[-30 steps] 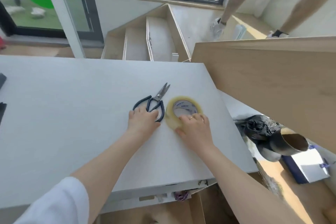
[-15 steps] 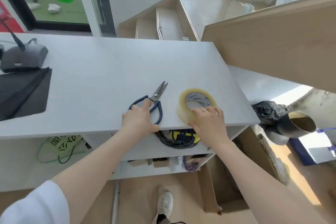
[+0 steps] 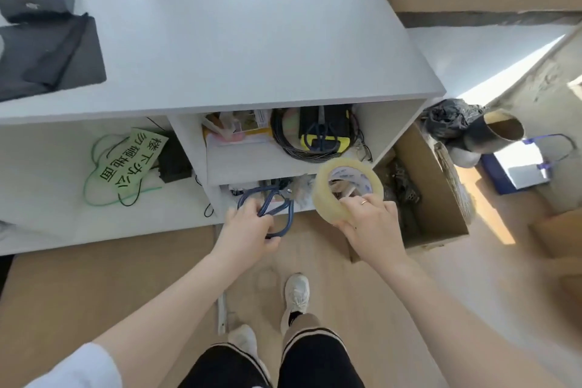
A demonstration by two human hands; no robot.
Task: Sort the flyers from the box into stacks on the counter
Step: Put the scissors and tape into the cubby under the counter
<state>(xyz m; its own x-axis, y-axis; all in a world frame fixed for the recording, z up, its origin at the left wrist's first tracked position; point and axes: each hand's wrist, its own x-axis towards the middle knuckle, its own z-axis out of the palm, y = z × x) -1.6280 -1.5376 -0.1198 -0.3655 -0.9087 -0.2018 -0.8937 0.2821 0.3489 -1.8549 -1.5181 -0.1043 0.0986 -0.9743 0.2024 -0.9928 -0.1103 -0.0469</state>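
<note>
A person's left hand (image 3: 248, 231) grips the blue handles of a pair of scissors (image 3: 274, 208), while the right hand (image 3: 371, 224), a ring on one finger, holds a roll of clear packing tape (image 3: 345, 187) by its rim, both tools carried low in front of the open shelves (image 3: 252, 164) beneath the white counter (image 3: 252, 41). The shelves hold a coil of black cable (image 3: 283, 138), a yellow-and-black device (image 3: 324, 142) and loose clutter; a green sign (image 3: 126, 161) hangs in the bay to the left. An open cardboard box (image 3: 434, 198) stands on the floor just beside the counter's right end, its contents dark and hard to make out; no flyers can be seen, and none lie on the counter. The step in hand looks like preparation, stowing or fetching tools, with sorting not yet begun. The next move likely calls for setting down both tools to free the hands, then reaching into the box.
</note>
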